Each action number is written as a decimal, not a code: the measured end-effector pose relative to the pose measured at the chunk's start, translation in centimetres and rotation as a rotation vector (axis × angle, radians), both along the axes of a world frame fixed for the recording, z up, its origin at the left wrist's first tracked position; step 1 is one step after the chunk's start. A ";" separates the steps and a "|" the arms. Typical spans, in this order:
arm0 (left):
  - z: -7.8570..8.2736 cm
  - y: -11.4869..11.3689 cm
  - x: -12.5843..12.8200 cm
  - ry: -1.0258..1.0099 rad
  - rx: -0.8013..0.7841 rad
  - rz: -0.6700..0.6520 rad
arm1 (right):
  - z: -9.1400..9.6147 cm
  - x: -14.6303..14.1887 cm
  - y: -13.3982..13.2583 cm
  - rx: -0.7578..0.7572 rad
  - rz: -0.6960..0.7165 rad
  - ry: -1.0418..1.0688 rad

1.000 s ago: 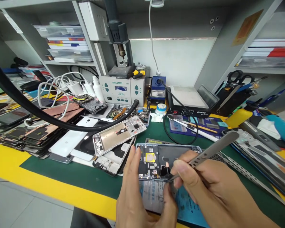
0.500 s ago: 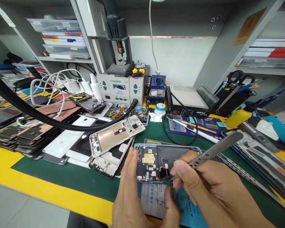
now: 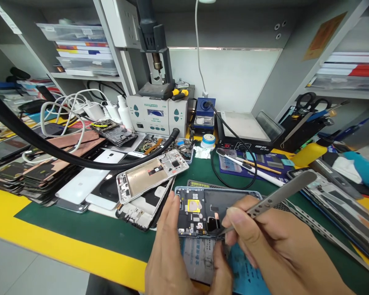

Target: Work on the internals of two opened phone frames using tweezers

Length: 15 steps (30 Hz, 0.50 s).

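An opened phone frame (image 3: 190,219) with a blue rim lies in front of me, its dark inside facing up. A yellow-edged square and small metal parts show in its left half. My left hand (image 3: 175,254) grips it, fingers along the left end and thumb at the near edge. Pinched in my right hand (image 3: 258,233) are metal tweezers (image 3: 276,194), slanting down to the left. Their tips reach the near edge of the frame, beside a dark shiny piece and a copper-coloured strip. Right-hand fingers hide part of the frame's right half. Under it lies a blue printed sheet (image 3: 249,276).
Stacked phone parts (image 3: 43,176) and a silver phone frame (image 3: 144,180) lie to the left. A black hose (image 3: 80,162) arches over them. Behind stand a grey soldering station (image 3: 153,114) and a heating plate (image 3: 242,127). More tweezers (image 3: 320,229) and another opened phone (image 3: 341,209) lie right.
The view has shifted very slightly. Both hands, the tweezers and the phone frame hold nearly the same positions relative to one another.
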State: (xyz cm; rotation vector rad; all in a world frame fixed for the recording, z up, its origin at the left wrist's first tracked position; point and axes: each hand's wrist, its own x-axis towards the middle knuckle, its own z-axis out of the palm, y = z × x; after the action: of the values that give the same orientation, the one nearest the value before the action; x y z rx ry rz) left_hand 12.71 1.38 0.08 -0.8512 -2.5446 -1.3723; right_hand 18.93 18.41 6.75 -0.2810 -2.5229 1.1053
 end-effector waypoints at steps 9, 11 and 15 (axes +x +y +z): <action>-2.8 0.4 -2.2 0.004 0.050 -0.028 | -0.3 0.2 0.3 0.003 -0.064 -0.027; -3.2 0.5 -2.4 -0.008 0.053 -0.025 | -0.4 0.2 0.4 0.001 -0.071 -0.031; -3.4 0.7 -2.3 -0.028 0.070 -0.018 | -0.9 0.7 0.6 -0.006 -0.067 -0.057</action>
State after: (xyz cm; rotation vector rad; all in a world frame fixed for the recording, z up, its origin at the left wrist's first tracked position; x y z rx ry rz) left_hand 10.39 2.10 -3.32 -0.8506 -2.4993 -1.4790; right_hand 19.60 19.04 5.87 -0.4012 -2.5405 1.0945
